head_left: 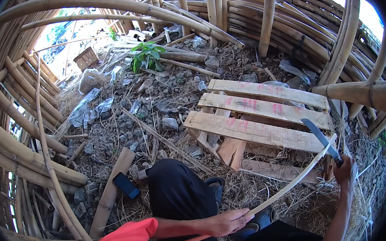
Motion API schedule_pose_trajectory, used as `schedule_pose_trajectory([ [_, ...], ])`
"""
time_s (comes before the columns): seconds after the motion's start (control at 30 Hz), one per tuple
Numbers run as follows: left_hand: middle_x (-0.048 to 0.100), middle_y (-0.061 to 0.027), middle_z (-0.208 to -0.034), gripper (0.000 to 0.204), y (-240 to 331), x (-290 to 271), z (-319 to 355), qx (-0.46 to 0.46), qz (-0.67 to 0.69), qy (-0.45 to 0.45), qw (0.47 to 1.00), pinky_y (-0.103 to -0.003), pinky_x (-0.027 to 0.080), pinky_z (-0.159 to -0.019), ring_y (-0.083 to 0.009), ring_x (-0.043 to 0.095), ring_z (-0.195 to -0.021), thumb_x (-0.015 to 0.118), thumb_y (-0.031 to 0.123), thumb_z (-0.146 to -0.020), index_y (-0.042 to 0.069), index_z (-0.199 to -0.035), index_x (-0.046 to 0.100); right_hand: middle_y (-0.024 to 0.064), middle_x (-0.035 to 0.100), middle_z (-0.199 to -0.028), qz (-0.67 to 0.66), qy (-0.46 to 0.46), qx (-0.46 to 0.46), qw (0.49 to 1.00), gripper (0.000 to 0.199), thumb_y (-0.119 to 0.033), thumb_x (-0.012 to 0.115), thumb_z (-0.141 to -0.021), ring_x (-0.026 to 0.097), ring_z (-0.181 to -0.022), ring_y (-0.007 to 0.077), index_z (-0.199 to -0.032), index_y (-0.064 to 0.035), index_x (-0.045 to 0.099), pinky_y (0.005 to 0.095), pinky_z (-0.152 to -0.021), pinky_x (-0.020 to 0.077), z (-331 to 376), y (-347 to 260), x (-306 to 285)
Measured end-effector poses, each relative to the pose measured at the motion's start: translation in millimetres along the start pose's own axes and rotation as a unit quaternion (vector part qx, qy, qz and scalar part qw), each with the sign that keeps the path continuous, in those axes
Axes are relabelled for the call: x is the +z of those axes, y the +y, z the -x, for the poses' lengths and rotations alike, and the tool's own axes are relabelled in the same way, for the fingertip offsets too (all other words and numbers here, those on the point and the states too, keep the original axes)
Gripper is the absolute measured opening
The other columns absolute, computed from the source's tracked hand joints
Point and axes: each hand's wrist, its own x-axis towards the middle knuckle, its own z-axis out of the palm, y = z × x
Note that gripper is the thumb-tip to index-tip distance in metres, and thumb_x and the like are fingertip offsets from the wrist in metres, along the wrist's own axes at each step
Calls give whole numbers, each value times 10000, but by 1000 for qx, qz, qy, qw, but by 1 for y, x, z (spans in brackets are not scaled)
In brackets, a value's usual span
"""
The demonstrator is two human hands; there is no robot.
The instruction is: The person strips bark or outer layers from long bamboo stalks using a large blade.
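Note:
My left hand (231, 221) is closed around a long, pale bamboo strip (283, 192), above my bent legs. From there the strip slants up to the right, its far end near the slatted wooden bench (252, 130). My right hand (345, 169) grips the dark handle of a curved knife (317, 132), a sickle-like blade pointing up and left. The blade crosses the strip close to its far end; whether it touches the strip I cannot tell. Pink-red marks show on the bench slats.
A dark phone (126, 185) lies by a flat bamboo piece (112, 191) left of my knee. Rubble and shavings cover the ground around a green plant (147, 57). Bamboo poles (120, 6) arch overhead at left, and a thick pole (360, 94) juts in at right.

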Motion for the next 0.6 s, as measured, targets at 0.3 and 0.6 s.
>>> schedule_pose_trajectory([
  [0.3, 359, 76, -674, 228, 17, -3, 3, -52, 28, 22, 998, -198, 278, -445, -23, 336, -520, 426, 346, -1071, 122, -1050, 464, 183, 686, -734, -7, -28, -14, 999, 245, -359, 701, -778, 685, -716, 371, -802, -117, 734, 489, -686, 519, 10, -29, -17],
  [0.6, 348, 67, -638, 234, 22, 2, 0, -126, 57, 26, 990, -195, 247, -391, -30, 289, -449, 391, 338, -1082, 117, -1017, 436, 153, 669, -678, -42, -55, -18, 997, 204, -294, 701, -757, 665, -657, 355, -800, -94, 714, 464, -682, 525, 7, -11, -17],
])
